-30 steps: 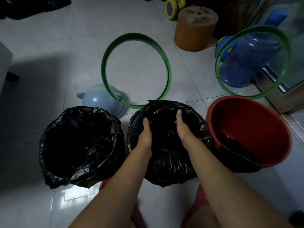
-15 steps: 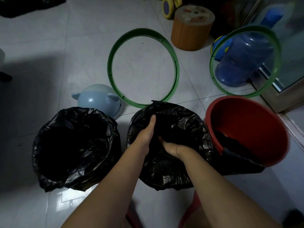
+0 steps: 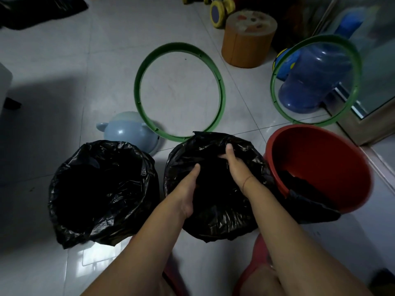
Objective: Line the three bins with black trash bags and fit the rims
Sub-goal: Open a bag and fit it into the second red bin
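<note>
Three bins stand in a row on the floor. The left bin (image 3: pixel 102 193) is wrapped in a black bag folded over its top. The middle bin (image 3: pixel 215 218) also wears a black bag. Both my hands are inside its mouth: my left hand (image 3: pixel 188 189) presses the bag's near inner wall, fingers hidden in the plastic, and my right hand (image 3: pixel 233 161) pinches the bag near the far edge. The red bin (image 3: pixel 320 165) on the right is bare inside, with a black bag (image 3: pixel 307 199) draped over its near edge. Two green rims stand beyond: one (image 3: pixel 179 90) behind the middle bin, another (image 3: pixel 316 80) behind the red bin.
A pale blue pot-like object (image 3: pixel 128 131) sits behind the left bin. An orange round stool (image 3: pixel 248 37), a blue plastic toy (image 3: pixel 310 82) and a wheeled toy (image 3: pixel 220 9) crowd the far right. A glass door frame (image 3: pixel 363 124) runs along the right. Black plastic (image 3: pixel 32 9) lies far left.
My right hand rose from the bag's near inner wall to the far side of the middle bin's mouth. My left hand slid back toward the near wall.
</note>
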